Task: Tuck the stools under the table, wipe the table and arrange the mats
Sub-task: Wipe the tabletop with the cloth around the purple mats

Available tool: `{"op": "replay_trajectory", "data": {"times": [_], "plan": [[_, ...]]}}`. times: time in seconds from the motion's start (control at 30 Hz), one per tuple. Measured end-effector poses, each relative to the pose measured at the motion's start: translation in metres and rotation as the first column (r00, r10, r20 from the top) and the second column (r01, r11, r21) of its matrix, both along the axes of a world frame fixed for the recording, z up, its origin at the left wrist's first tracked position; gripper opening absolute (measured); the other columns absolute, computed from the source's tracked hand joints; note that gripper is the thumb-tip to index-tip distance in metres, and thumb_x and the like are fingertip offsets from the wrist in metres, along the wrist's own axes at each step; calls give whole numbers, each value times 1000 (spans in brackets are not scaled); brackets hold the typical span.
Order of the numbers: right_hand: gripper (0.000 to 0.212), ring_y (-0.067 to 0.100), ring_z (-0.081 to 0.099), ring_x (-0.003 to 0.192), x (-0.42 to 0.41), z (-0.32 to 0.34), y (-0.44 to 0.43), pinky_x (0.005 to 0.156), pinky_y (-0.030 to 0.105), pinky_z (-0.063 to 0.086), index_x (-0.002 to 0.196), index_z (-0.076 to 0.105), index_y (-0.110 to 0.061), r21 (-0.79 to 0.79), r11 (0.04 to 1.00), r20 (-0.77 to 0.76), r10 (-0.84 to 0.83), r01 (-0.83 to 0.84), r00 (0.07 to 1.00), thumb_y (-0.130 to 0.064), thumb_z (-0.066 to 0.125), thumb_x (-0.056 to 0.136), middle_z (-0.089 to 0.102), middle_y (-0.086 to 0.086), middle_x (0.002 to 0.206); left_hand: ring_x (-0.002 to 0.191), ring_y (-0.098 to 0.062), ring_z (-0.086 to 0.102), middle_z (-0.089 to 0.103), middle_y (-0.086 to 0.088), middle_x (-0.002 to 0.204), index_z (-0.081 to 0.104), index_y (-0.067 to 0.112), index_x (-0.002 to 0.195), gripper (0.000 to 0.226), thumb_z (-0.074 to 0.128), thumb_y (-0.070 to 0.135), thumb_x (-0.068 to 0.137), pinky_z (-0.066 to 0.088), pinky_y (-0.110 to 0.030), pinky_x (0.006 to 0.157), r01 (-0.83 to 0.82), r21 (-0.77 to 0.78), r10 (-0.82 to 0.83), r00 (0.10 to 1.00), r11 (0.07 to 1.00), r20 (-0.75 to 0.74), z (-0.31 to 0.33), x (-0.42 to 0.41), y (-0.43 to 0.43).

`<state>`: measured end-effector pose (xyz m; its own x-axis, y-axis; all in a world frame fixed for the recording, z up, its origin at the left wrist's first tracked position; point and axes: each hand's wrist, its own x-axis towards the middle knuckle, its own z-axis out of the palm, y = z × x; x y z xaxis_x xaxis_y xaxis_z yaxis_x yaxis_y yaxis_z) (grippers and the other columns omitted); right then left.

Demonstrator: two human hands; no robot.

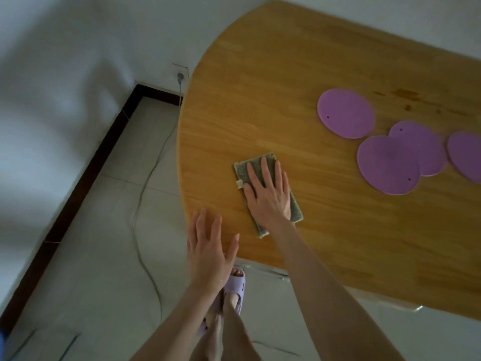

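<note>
A wooden table [260, 100] with a rounded end fills the upper right. My right hand [268, 188] presses flat, fingers straight, on a folded grey-green cloth [296, 208] near the table's near-left edge. My left hand [208, 251] is spread open at the table's rim, fingers straight, holding nothing. Several round purple mats lie to the right: one [345, 117] farthest, one [388, 164] nearer overlapping another [426, 144], and one [466, 157] cut off by the frame edge. No stools are visible.
Dark stains [406, 96] mark the tabletop beyond the mats. A white wall with a socket and plug [180, 76] stands at the left, and its grey cable [145, 183] trails over the tiled floor. My feet in lilac slippers [234, 285] stand below the table edge.
</note>
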<state>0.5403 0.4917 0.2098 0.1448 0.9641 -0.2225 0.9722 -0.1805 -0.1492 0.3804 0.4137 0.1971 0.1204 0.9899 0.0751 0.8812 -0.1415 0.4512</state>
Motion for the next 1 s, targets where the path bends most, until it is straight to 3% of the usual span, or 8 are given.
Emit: {"op": "replay_trajectory", "data": {"times": [0.1,0.2,0.27,0.47,0.6,0.73,0.83,1.0], "plan": [[55,30,0,147,-13,-1,-22,117,40,-3,151,16,-34,27,995,-7,96,-95,995,-51,15,98,8,0,160,123,-37,38,51,-21,130,61,8,114,49,40,44,89,33,-55,103,-61,9,61,998,998,-2,6,0,18],[52,34,19,144,-19,-4,-53,116,41,8,145,36,-30,102,987,-24,124,-121,992,-48,25,98,28,4,155,124,-42,40,52,-23,129,60,9,120,44,40,36,92,34,-57,104,-46,44,46,999,998,6,10,8,54],[50,31,22,143,-14,-7,-72,116,41,10,144,39,-31,128,987,-30,97,-93,995,-48,29,98,31,2,154,130,-41,36,48,-23,135,56,11,127,44,39,35,94,30,-58,106,-19,19,19,1000,1000,-9,13,18,74],[53,27,17,144,39,-9,-119,116,39,9,146,30,-33,99,990,1,-105,105,994,-52,22,98,26,0,156,144,-35,9,21,-15,155,33,23,146,55,31,48,97,1,-53,116,79,-139,-100,984,987,-151,8,40,82],[56,30,17,144,79,-8,-117,116,38,5,147,30,-33,97,952,16,-294,291,956,-54,20,96,24,1,156,142,-37,11,21,-15,155,34,23,145,60,29,52,93,3,-57,114,91,-142,-119,972,986,-204,3,43,81],[57,27,-3,147,87,-4,-80,117,39,-3,150,11,-36,35,900,20,-436,435,900,-54,15,97,3,-1,160,144,-33,3,12,-12,158,24,26,148,59,27,52,96,-1,-56,115,91,-181,-133,963,979,-234,5,44,81],[56,27,-12,146,70,-2,-46,117,40,-8,151,2,-36,9,909,0,-417,417,909,-51,18,99,-8,-2,160,145,-30,-2,8,-10,158,21,27,149,61,24,55,94,-5,-54,115,88,-187,-133,960,978,-245,5,43,82],[60,29,-8,146,48,-2,-42,117,39,-8,151,10,-33,26,965,-69,-258,260,964,-53,9,95,1,0,161,144,-31,2,13,-12,157,27,25,148,60,29,53,95,-2,-55,115,69,-199,-119,960,978,-252,7,41,83]]}}
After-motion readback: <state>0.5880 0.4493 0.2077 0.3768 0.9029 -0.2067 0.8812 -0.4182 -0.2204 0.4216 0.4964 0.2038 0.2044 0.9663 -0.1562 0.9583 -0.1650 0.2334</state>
